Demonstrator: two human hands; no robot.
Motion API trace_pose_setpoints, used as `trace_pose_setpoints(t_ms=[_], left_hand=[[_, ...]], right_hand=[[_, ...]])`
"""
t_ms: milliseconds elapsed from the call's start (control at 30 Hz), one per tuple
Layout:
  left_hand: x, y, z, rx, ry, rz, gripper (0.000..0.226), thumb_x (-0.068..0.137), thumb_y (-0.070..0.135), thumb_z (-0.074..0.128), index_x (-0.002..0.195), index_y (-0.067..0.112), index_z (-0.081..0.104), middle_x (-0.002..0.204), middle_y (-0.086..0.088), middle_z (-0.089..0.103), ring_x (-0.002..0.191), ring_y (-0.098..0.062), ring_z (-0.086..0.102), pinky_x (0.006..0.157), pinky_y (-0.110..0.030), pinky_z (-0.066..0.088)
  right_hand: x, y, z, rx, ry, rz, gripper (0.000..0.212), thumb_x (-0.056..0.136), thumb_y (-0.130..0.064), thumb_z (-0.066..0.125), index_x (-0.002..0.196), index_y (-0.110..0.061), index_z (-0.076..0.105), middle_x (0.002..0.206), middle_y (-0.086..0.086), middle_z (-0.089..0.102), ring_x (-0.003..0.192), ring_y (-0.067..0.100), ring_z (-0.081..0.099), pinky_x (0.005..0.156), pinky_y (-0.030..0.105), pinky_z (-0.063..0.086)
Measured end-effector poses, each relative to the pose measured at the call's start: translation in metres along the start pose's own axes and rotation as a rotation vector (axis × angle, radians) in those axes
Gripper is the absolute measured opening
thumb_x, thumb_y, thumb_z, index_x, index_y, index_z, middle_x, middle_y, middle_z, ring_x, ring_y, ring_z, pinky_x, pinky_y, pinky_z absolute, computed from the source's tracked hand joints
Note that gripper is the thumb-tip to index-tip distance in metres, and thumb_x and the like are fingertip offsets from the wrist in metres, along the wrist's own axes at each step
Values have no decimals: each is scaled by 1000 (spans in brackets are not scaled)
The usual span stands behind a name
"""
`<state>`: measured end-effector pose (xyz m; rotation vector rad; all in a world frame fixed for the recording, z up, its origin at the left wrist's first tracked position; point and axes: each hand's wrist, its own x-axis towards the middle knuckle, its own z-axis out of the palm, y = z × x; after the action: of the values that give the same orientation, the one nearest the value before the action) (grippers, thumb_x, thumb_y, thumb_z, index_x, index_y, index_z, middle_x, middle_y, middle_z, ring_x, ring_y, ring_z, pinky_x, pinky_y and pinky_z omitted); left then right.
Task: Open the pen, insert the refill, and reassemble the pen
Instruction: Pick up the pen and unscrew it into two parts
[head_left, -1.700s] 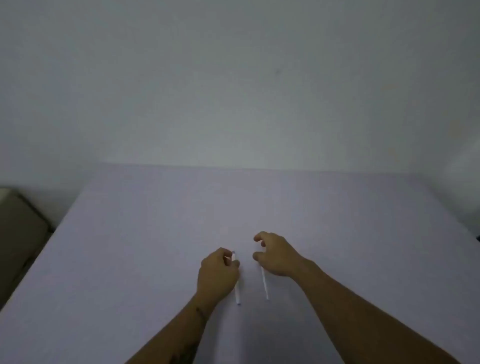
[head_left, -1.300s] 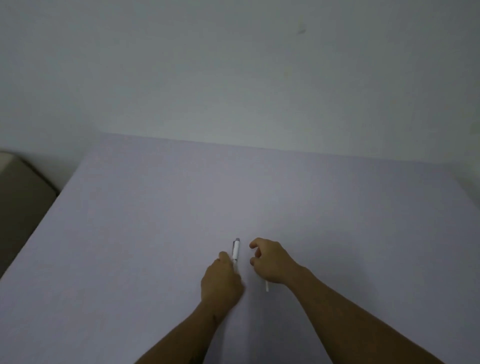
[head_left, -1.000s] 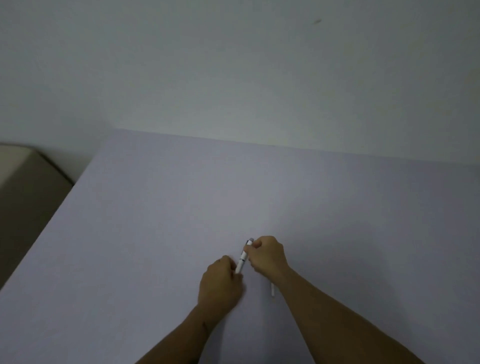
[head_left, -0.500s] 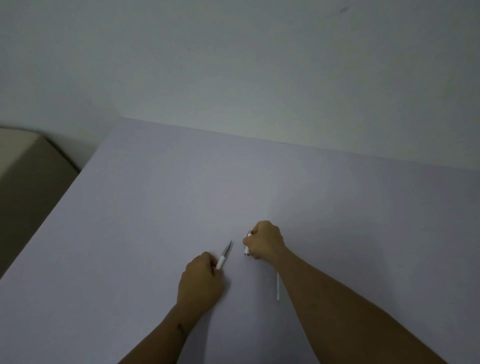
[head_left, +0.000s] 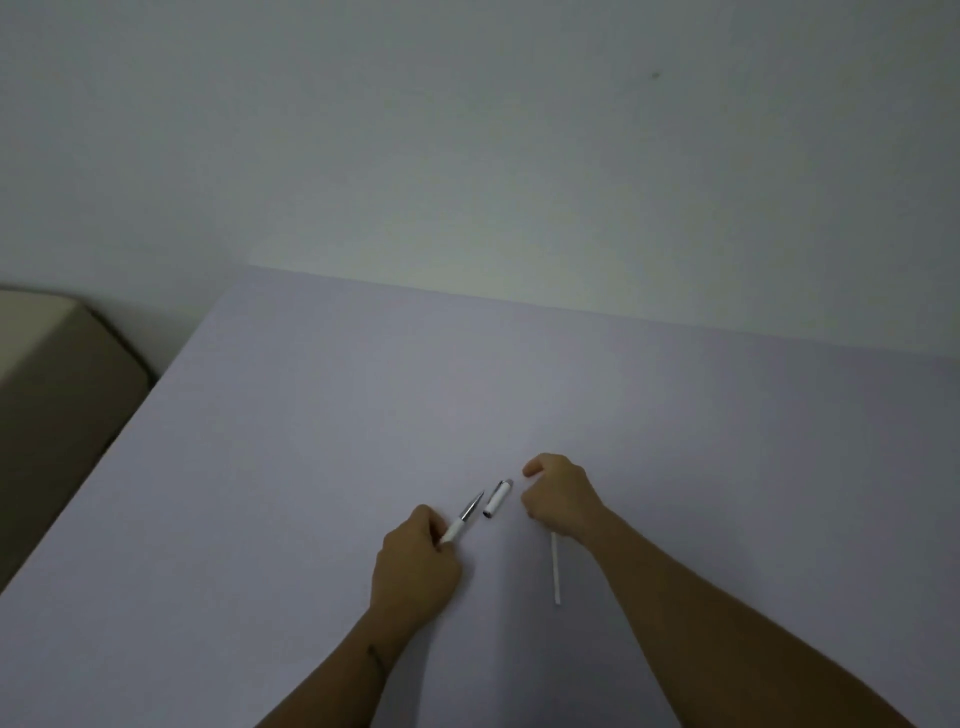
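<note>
My left hand (head_left: 415, 566) is closed around the white pen body (head_left: 460, 524), whose silver tip points up and to the right. The white pen cap (head_left: 496, 499) lies loose on the table just right of that tip. My right hand (head_left: 558, 499) rests beside the cap with its fingers loosely curled and nothing in it. A thin white refill (head_left: 556, 569) lies on the table below my right hand, partly under the wrist.
The work surface is a pale lilac table (head_left: 311, 441) against a plain white wall (head_left: 467, 130). A beige-brown piece of furniture (head_left: 57, 395) stands past the table's left edge.
My right hand pulled the cap off the pen, set it down on the table and let go. My left hand still holds the pen body, shifted slightly left.
</note>
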<state>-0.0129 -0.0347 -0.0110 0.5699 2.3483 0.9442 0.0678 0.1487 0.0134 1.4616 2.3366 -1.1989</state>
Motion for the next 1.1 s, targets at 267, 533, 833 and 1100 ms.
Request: trace_pose_setpoints(t_ms=[267, 533, 833, 1100], left_hand=[[-2, 25, -10, 129, 132, 327, 22, 75, 5, 60, 69, 24, 50, 67, 5, 57, 65, -18, 52, 57, -33, 44], [-8, 31, -21, 173, 182, 460, 14, 74, 12, 71, 75, 24, 65, 69, 6, 65, 66, -18, 54, 63, -35, 46], [-7, 28, -29, 17, 43, 405, 13, 84, 7, 66, 84, 19, 73, 61, 9, 61, 51, -7, 49, 52, -20, 36], [-11, 32, -30, -187, -105, 270, 25, 91, 9, 54, 77, 18, 72, 67, -6, 66, 50, -8, 45, 52, -22, 37]], right_hand=[[-40, -10, -16, 47, -99, -130, 16, 84, -23, 69, 94, -13, 77, 90, 11, 76, 76, 18, 67, 78, 37, 58], [-62, -17, -12, 138, 15, -185, 30, 85, -22, 69, 55, -25, 67, 59, -4, 67, 54, 8, 56, 55, 22, 46], [-74, -28, -11, 240, 93, -244, 16, 84, -18, 70, 76, -7, 78, 65, 8, 67, 52, 12, 49, 51, 26, 40], [-75, -34, -18, 435, 17, -237, 13, 81, -3, 69, 88, -12, 76, 76, 10, 74, 66, 12, 67, 68, 32, 57]])
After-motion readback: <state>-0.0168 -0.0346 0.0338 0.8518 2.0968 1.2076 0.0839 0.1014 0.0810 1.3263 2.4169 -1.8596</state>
